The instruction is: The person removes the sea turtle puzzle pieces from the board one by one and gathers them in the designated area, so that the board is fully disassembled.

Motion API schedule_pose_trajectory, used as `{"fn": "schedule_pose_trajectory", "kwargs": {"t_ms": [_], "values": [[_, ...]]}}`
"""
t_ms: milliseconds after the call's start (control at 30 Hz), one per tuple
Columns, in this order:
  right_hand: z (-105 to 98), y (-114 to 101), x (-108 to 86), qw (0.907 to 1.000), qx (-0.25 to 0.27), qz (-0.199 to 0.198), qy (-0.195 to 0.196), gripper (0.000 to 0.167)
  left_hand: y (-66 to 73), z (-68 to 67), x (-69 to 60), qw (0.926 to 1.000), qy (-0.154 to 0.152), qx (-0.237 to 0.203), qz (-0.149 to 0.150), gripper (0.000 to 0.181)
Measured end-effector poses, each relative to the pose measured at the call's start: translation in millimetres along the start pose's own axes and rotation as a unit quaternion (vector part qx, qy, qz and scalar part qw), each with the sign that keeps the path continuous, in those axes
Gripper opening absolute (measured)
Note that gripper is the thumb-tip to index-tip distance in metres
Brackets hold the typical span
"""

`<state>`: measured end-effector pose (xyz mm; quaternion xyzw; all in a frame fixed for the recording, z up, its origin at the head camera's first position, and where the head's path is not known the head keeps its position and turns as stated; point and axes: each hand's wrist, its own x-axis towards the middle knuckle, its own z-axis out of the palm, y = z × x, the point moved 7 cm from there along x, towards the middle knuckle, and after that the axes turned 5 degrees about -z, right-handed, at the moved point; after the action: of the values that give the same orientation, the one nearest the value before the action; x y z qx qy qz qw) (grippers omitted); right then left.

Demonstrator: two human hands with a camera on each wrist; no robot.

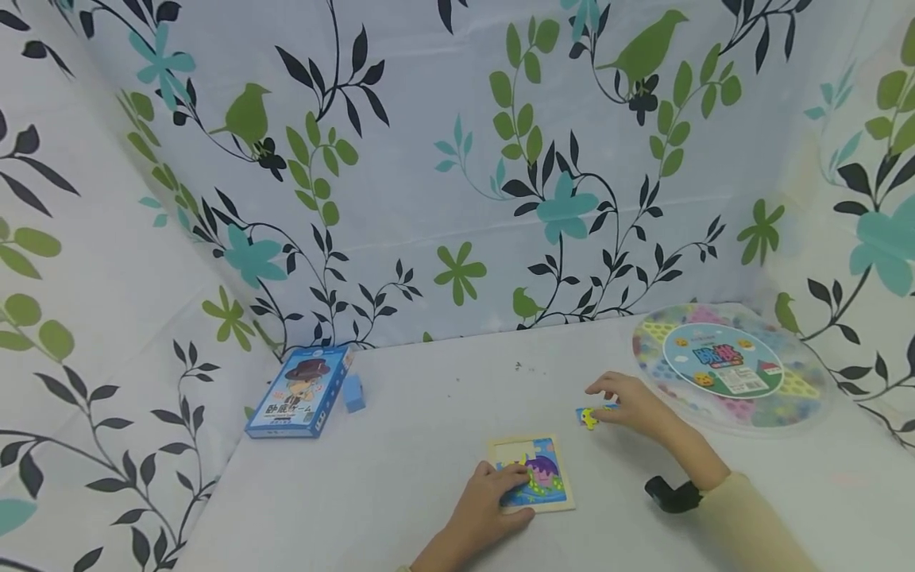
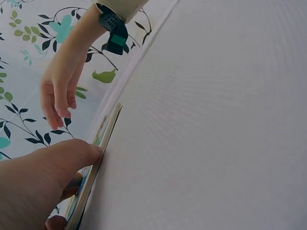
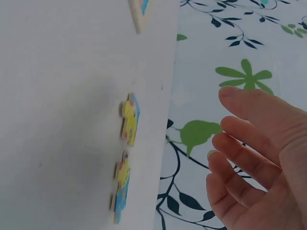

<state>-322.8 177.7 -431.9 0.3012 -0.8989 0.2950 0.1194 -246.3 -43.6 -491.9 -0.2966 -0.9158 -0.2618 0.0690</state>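
A jigsaw puzzle in a pale wooden frame point(image 1: 565, 485) lies on the table, its blue and purple picture point(image 1: 546, 461) partly covered and a pale patch showing at its upper left. My left hand point(image 1: 493, 500) holds it, thumb point(image 2: 81, 152) against the frame's edge and fingers over the picture. To the right, my right hand point(image 1: 632, 405) hovers with loosely bent fingers and nothing between them. Under that hand lie two loose yellow-and-blue puzzle pieces, an upper piece point(image 3: 130, 120) and a lower piece point(image 3: 122, 184) in the right wrist view; the hand stays apart from both.
At the back left sits a blue card-game box point(image 1: 296, 393) with a small blue block point(image 1: 353, 393) beside it. A large round clear package point(image 1: 793, 397) with a colourful label lies at the back right. Patterned cloth point(image 1: 400, 199) hangs behind the white table.
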Motion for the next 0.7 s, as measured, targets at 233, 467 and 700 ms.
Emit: {"fn": "schedule_pose_trajectory", "kwargs": {"t_ms": [233, 467, 700], "values": [[7, -22, 9.8, 0.9995, 0.03, 0.0, 0.011, 0.028, -0.4, 1.3, 1.7, 0.9997, -0.019, 0.003, -0.014, 0.042], [29, -34, 12.9, 0.9963, 0.071, -0.042, 0.025, 0.025, -1.7, 1.7, 3.2, 0.9996, -0.024, 0.006, -0.014, 0.044], [56, -38, 11.7, 0.9938, 0.101, -0.046, 0.004, 0.025, -2.8, 6.2, 1.4, 0.9997, -0.021, -0.002, -0.01, 0.043]]}}
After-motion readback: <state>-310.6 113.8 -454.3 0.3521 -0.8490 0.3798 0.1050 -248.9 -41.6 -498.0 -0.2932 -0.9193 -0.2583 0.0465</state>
